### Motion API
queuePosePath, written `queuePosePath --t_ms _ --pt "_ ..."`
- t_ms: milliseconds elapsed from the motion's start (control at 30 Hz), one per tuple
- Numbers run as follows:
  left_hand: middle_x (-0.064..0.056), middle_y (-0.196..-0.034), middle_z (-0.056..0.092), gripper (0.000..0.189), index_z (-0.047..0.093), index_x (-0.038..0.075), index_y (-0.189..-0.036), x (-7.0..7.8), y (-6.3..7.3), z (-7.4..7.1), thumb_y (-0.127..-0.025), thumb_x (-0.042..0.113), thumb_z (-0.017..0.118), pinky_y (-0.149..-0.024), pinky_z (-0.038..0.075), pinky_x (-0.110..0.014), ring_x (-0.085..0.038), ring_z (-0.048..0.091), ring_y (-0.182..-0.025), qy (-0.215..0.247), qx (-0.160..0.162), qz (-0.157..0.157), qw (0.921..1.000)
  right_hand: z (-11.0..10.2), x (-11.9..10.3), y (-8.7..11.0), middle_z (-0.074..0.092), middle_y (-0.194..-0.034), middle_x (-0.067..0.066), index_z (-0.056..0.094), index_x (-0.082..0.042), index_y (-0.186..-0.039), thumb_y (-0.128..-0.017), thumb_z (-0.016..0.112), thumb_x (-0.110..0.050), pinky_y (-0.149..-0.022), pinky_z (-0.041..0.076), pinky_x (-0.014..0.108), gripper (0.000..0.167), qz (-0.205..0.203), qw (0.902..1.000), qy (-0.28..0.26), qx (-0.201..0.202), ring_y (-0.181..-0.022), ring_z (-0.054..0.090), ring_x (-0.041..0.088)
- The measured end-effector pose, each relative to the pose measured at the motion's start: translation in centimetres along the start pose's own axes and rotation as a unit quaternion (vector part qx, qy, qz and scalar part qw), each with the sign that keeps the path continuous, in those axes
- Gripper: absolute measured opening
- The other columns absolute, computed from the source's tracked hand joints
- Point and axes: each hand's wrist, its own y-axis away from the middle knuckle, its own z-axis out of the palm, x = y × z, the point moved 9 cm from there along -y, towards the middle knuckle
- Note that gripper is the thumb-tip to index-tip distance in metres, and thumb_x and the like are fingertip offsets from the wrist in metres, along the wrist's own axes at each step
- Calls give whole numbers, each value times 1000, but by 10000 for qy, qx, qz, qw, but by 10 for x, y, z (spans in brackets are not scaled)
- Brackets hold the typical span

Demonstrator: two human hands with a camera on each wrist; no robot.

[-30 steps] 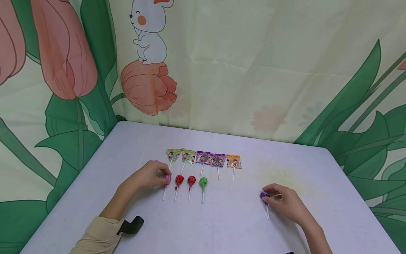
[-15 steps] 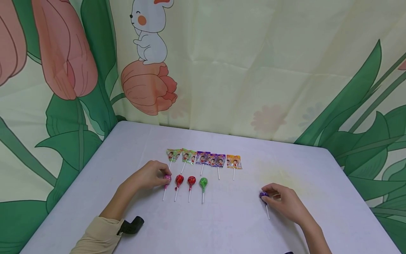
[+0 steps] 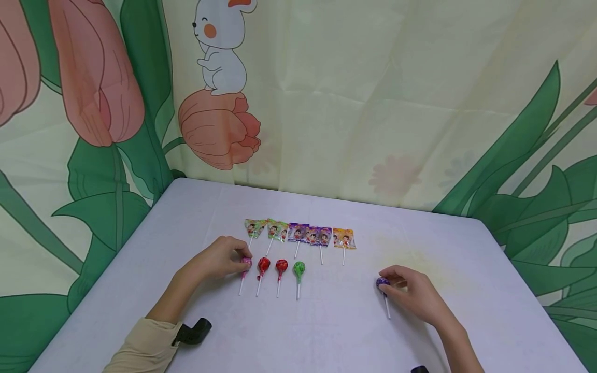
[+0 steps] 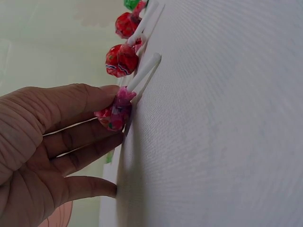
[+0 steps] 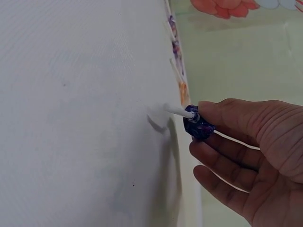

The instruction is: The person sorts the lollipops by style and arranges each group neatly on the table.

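At the left end of the front row, my left hand (image 3: 223, 257) pinches the head of a pink lollipop (image 4: 115, 115) between thumb and fingers; its white stick points toward me. Beside it lie two red lollipops (image 3: 264, 265) and a green lollipop (image 3: 299, 268), sticks toward me. Over the right part of the table, my right hand (image 3: 412, 291) holds a purple lollipop (image 5: 198, 124) by its wrapped head, thumb on one side and fingers on the other. In the right wrist view its stick points at the table, a shadow beneath it.
Behind the front row lies a back row of flat-wrapped lollipops: green ones (image 3: 277, 229), purple ones (image 3: 298, 231) and an orange one (image 3: 344, 238). The white table (image 3: 326, 331) ends at a flower-printed curtain (image 3: 336, 103). A black wrist device (image 3: 195, 331) sits at my left cuff.
My right hand has moved slightly left and away from me with the purple lollipop, mostly in the last half second. My left hand stays on the pink lollipop.
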Motion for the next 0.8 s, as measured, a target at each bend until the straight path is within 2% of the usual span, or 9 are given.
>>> queuePosePath --t_ms 800 --pt "5 -88 72 8 77 12 -92 1 0 0 -86 8 81 -88 53 -42 -17 60 -91 -22 20 42 10000 12 -27 -15 74 -106 0 72 -8 -115 -91 78 -16 -91 58 46 26 -150 9998 -113 -43 -96 67 17"
